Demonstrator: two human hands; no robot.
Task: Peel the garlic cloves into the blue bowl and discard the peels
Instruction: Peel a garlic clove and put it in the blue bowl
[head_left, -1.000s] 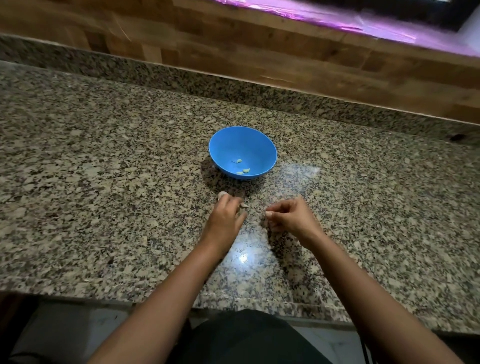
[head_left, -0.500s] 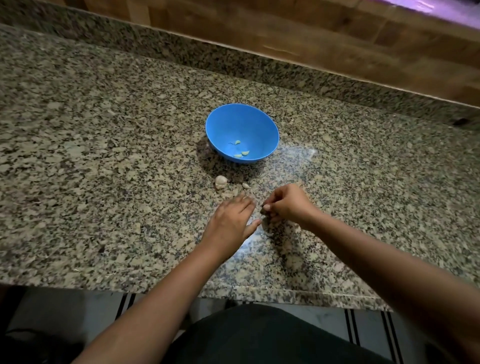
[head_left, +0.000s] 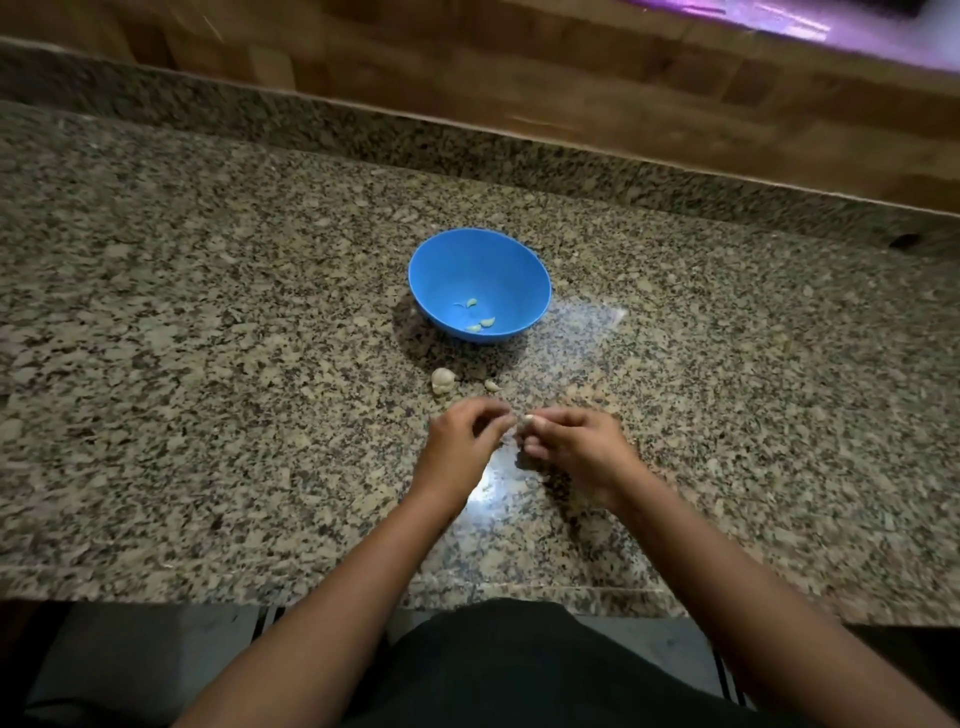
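Garlic clove (head_left: 528, 419) is pinched in right hand (head_left: 574, 451) fingers, just above the table (head_left: 208, 364), near side of blue bowl (head_left: 441, 260). Left hand (head_left: 464, 434) fingers curl in at the clove's tip, prob. picking at skin; contact too blurred to confirm. To do it well: hold firm w/ right, strip skin lengthwise. Clove's long axis and pointing: can't tell. Garlic chunk (head_left: 442, 380) and loose bit (head_left: 491, 385) lie btw hands & bowl.
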